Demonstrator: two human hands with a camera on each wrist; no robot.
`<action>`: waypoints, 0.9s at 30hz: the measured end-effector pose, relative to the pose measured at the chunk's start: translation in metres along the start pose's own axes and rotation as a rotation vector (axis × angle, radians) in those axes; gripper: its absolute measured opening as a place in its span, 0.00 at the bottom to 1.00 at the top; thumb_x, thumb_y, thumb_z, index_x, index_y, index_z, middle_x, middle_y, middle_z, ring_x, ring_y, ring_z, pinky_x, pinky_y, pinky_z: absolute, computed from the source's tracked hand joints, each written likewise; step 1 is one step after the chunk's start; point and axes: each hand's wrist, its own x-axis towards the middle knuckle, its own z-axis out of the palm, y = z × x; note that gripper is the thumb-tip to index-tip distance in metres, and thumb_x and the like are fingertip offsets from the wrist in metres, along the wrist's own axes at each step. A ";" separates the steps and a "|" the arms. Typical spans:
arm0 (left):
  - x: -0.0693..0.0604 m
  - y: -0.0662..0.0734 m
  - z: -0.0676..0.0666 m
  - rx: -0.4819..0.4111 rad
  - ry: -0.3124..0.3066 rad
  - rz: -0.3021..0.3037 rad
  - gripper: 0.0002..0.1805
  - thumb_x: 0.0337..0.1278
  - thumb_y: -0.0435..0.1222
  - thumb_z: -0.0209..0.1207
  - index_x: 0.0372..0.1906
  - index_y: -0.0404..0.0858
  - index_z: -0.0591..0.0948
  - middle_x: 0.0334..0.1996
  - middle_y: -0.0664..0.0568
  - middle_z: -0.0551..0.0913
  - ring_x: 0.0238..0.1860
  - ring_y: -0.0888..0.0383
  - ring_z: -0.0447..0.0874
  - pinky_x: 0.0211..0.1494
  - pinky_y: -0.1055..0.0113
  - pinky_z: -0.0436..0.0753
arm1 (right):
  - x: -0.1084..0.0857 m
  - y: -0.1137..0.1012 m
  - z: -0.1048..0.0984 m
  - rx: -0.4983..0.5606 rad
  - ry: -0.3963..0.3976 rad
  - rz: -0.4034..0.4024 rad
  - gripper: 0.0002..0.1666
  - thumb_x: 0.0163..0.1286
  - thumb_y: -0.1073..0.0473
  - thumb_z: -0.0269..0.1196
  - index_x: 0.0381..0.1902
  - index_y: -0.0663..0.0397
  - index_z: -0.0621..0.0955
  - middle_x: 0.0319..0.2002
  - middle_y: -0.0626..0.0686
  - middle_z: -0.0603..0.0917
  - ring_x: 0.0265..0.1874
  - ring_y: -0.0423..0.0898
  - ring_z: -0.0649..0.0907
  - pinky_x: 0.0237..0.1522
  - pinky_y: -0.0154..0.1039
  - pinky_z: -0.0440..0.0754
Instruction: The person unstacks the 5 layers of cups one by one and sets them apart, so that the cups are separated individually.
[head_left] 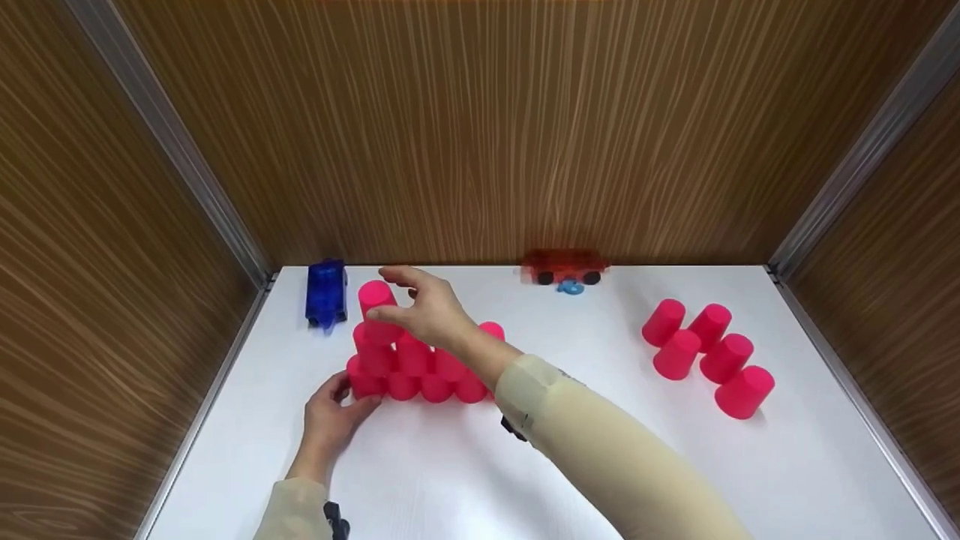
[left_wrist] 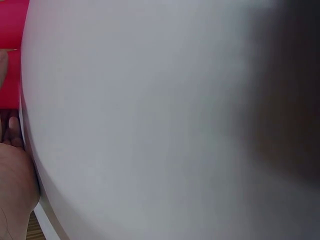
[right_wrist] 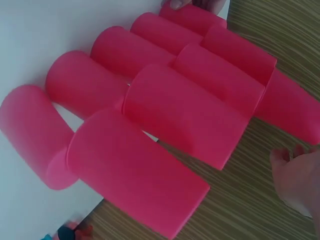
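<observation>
Stacked pink cups [right_wrist: 187,112], right fingers [right_wrist: 280,156] nearby, possibly a toy [right_wrist: 69,233].

This is a booth-like workspace, lab or workshop unclear: wood-grain panels [head_left: 480,135] stand along the far and side edges of a white table [head_left: 585,322], metal strips [head_left: 174,135] rising from its far corners.

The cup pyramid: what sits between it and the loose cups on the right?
Only bare white tabletop shows between the pyramid and the loose cups in the head view; the right sleeve hides some nearer tabletop.
</observation>
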 end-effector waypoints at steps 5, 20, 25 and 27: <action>0.000 -0.001 0.001 0.003 -0.002 0.005 0.43 0.58 0.50 0.78 0.76 0.46 0.74 0.73 0.47 0.76 0.76 0.42 0.68 0.74 0.47 0.75 | 0.001 0.003 0.008 0.019 0.012 0.035 0.40 0.67 0.49 0.77 0.75 0.38 0.76 0.66 0.40 0.80 0.66 0.46 0.78 0.62 0.36 0.83; 0.003 -0.002 0.002 0.027 0.001 0.017 0.44 0.59 0.48 0.77 0.77 0.43 0.73 0.73 0.44 0.75 0.76 0.41 0.69 0.76 0.48 0.74 | -0.009 -0.006 -0.023 0.101 0.038 -0.055 0.34 0.67 0.49 0.77 0.69 0.40 0.80 0.58 0.39 0.83 0.60 0.44 0.81 0.54 0.34 0.87; 0.001 -0.002 0.001 0.031 0.008 0.013 0.44 0.60 0.49 0.77 0.77 0.42 0.72 0.74 0.43 0.74 0.76 0.41 0.68 0.77 0.47 0.73 | -0.022 -0.006 -0.060 0.070 0.053 -0.118 0.33 0.67 0.48 0.78 0.68 0.40 0.80 0.59 0.40 0.82 0.60 0.43 0.82 0.55 0.38 0.87; 0.000 -0.002 0.000 0.031 0.009 0.019 0.43 0.60 0.49 0.76 0.77 0.42 0.72 0.74 0.43 0.74 0.76 0.40 0.68 0.77 0.47 0.72 | -0.028 -0.004 -0.077 0.047 0.071 -0.122 0.34 0.66 0.47 0.78 0.67 0.39 0.81 0.60 0.42 0.82 0.60 0.44 0.82 0.55 0.40 0.88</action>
